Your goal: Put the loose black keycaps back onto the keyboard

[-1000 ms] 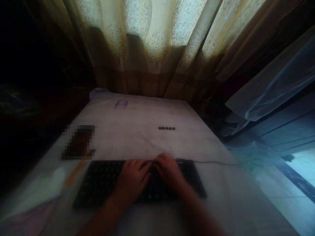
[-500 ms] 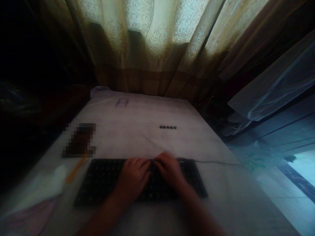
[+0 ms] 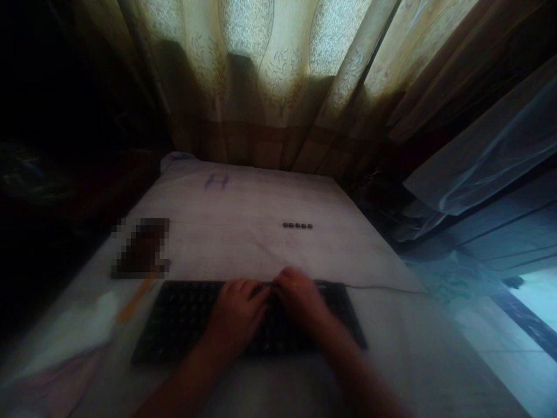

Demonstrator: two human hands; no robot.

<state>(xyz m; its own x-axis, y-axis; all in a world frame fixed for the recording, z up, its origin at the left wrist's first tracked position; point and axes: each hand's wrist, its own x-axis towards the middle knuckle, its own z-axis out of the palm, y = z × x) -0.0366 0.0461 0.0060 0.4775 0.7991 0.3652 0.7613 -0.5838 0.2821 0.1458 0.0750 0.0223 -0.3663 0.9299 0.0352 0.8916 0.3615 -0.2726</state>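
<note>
A black keyboard (image 3: 183,319) lies across the near part of the cloth-covered table. My left hand (image 3: 237,307) rests over its middle, fingers bent at the far edge and thumb stretched toward my other hand. Close beside it, my right hand (image 3: 298,296) has its fingers drawn together in a pinch at the far rows. Whatever those fingertips hold is hidden and too dark to make out. Beyond the keyboard, several small dark pieces that look like keycaps (image 3: 297,226) stand in a neat row.
A pixelated dark object (image 3: 141,249) lies at the left, with an orange strip-like tool (image 3: 137,296) by it. Pale and pinkish cloth (image 3: 65,377) covers the near left corner. The keyboard's cable (image 3: 387,288) runs off right. A patterned curtain (image 3: 278,75) hangs behind the table (image 3: 243,209).
My right hand has shifted slightly and its fingers sit a little closer in. My left thumb reaches a bit further toward it. The keyboard and the row of pieces stay in place.
</note>
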